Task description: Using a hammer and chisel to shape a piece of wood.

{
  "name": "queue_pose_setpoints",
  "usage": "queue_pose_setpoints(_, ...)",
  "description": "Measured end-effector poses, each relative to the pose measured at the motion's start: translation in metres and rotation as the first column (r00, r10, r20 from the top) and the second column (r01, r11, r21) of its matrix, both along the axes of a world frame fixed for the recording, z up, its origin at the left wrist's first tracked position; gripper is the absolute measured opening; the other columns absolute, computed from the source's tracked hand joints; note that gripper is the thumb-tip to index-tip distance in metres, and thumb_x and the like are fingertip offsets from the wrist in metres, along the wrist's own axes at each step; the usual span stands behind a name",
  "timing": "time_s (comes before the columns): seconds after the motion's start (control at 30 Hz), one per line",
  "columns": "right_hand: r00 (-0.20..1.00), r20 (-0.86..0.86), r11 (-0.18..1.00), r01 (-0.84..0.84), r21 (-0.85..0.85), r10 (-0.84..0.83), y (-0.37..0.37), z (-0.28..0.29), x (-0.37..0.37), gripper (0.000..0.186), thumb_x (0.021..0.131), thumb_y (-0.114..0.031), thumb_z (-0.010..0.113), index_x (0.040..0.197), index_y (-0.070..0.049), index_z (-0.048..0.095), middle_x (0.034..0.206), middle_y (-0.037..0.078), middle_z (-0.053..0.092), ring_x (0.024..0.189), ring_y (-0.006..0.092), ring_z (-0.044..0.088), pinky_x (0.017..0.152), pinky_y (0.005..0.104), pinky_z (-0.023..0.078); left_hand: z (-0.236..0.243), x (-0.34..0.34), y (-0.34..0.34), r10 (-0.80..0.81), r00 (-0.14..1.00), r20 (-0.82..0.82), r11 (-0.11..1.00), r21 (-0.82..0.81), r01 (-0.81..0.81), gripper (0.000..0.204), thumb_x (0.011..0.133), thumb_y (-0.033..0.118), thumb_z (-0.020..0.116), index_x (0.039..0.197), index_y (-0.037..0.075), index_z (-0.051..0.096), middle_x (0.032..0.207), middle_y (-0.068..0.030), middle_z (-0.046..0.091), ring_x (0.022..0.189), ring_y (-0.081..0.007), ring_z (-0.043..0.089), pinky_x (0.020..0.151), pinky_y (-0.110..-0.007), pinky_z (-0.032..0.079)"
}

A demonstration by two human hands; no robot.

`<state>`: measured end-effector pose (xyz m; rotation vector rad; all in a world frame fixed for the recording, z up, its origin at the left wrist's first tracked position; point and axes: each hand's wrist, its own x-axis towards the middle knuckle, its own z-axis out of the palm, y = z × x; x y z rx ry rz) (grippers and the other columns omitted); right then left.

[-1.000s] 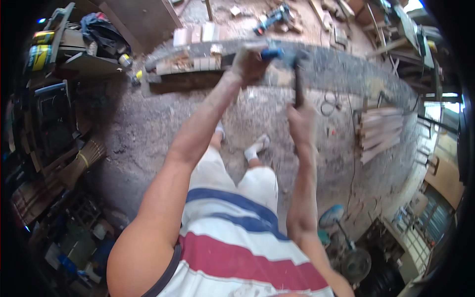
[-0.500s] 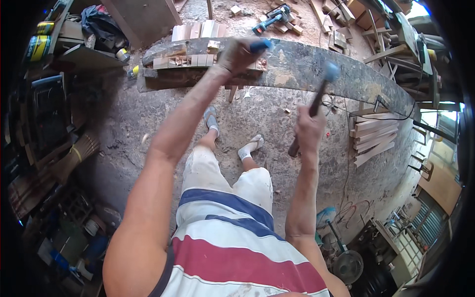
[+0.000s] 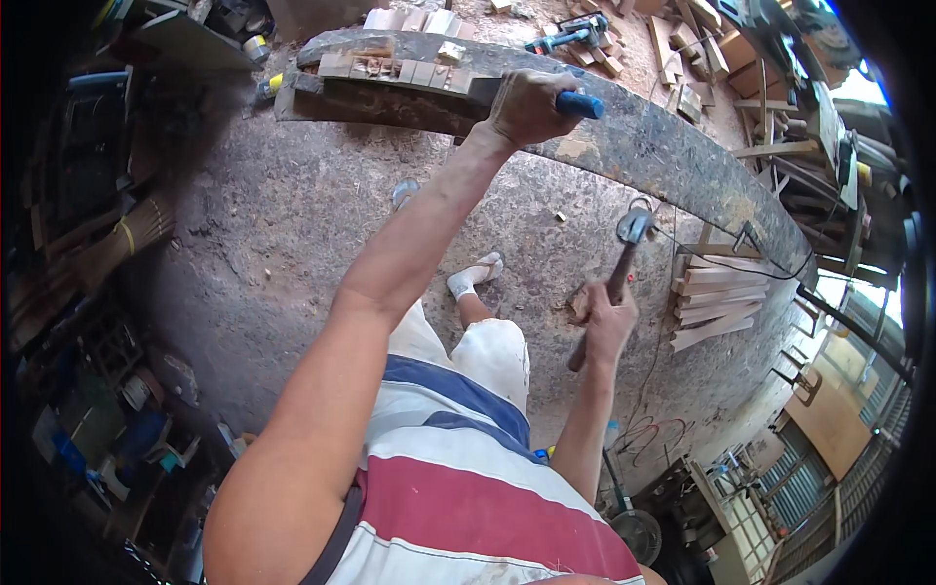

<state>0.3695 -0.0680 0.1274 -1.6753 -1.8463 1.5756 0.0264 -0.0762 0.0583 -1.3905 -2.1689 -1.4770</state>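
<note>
My left hand (image 3: 534, 109) is closed in a fist above the edge of the long, dark wooden bench (image 3: 634, 136). A tool with a blue handle (image 3: 581, 105) is in its grip, the handle's end sticking out to the right. On the other side of the fist a flat grey part (image 3: 485, 91) shows; the rest of the tool is hidden. A row of small pale wood blocks (image 3: 421, 73) lies on the bench left of this hand. Lower and to the right, my right hand (image 3: 609, 322) grips a hammer by its dark handle, the metal hammer head (image 3: 636, 226) pointing up and away.
Cut wood strips (image 3: 721, 292) are stacked on the floor at the right. A blue power tool (image 3: 565, 37) lies among offcuts beyond the bench. More timber (image 3: 809, 156) crowds the far right. A fan (image 3: 636, 534) stands near my right side. A black cable (image 3: 741, 258) trails by the bench.
My left hand has moved right along the bench with the blue-handled tool. My right hand and the hammer are lower and nearer to me. The whole view has shifted somewhat.
</note>
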Motion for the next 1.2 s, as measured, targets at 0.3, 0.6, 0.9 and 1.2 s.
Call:
queue_pose_setpoints(0.3,0.828,-0.527,0.848,0.411,0.334,-0.194,0.076,0.153,-0.051,0.021,0.105,-0.023,0.066,0.090,-0.008,0.063,0.063,-0.004,0.048,0.042,0.0063,0.042,0.040,0.0251,0.042,0.000,-0.004,0.001,0.019,0.996,0.082,0.998,0.062,-0.024,0.026,0.084,0.039,0.082,0.079,0.016,0.070,0.066,-0.0094,0.067,0.064,-0.0317,0.072,0.061,-0.045,0.058)
queue_pose_setpoints(0.6,0.623,-0.725,0.815,0.560,0.150,-0.294,0.062,0.122,-0.119,0.030,0.101,-0.012,0.053,0.072,-0.015,0.048,0.060,-0.005,0.041,0.043,0.0041,0.034,0.038,0.0189,0.033,-0.015,-0.007,-0.002,-0.038,0.997,0.070,0.999,0.016,0.037,0.031,0.085,0.037,0.081,0.079,0.012,0.064,0.070,-0.0130,0.068,0.068,-0.0355,0.072,0.062,-0.046,0.057)
queue_pose_setpoints(0.9,0.881,-0.328,0.900,0.407,0.156,-0.342,0.056,0.091,-0.082,0.030,0.104,-0.025,0.067,0.080,-0.008,0.064,0.061,-0.003,0.053,0.047,0.0074,0.047,0.046,0.0295,0.044,-0.023,-0.011,-0.003,-0.088,0.995,0.041,0.995,-0.051,0.090,0.016,0.083,0.022,0.077,0.083,0.011,0.066,0.073,-0.0142,0.069,0.069,-0.0374,0.071,0.063,-0.046,0.057)
queue_pose_setpoints(1.2,0.934,0.196,0.897,-0.344,0.278,0.297,0.018,-0.008,-0.133,0.019,0.099,-0.018,0.065,0.093,0.000,0.065,0.069,0.010,0.064,0.062,0.0182,0.063,0.060,0.0412,0.051,-0.033,-0.020,-0.032,-0.153,0.986,0.071,0.972,-0.171,0.163,0.015,0.083,0.021,0.077,0.083,0.011,0.066,0.074,-0.0163,0.070,0.072,-0.0366,0.073,0.061,-0.046,0.057)
